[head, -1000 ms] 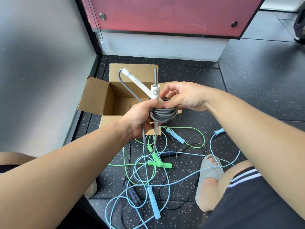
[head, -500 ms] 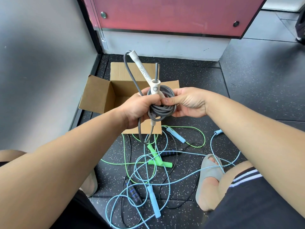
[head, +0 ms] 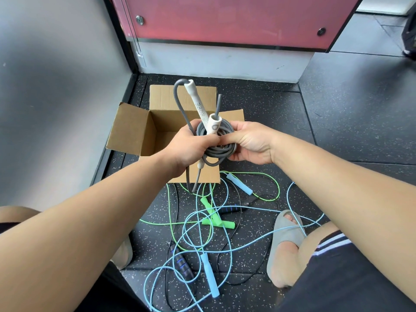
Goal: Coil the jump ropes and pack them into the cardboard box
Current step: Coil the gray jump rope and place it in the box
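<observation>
A grey jump rope [head: 221, 149] with two white handles [head: 198, 104] is wound into a coil, held over the open cardboard box [head: 132, 129]. My left hand [head: 186, 149] grips the coil and handles from the left. My right hand [head: 249, 143] pinches the coil's right side. One loop of grey cord hangs below the coil. On the floor lie a light blue rope [head: 209, 273], a green rope [head: 216, 219] and a black rope with blue-striped grips [head: 182, 264], all tangled together.
The box stands in a corner between a grey wall [head: 56, 97] on the left and a red panel [head: 225, 16] behind. My foot in a grey slipper [head: 286, 233] rests on the dark speckled floor, right of the tangle.
The coil has been turned and raised slightly over the box, the handles now pointing up and away. My right hand shifted from the top of the coil to its right side.
</observation>
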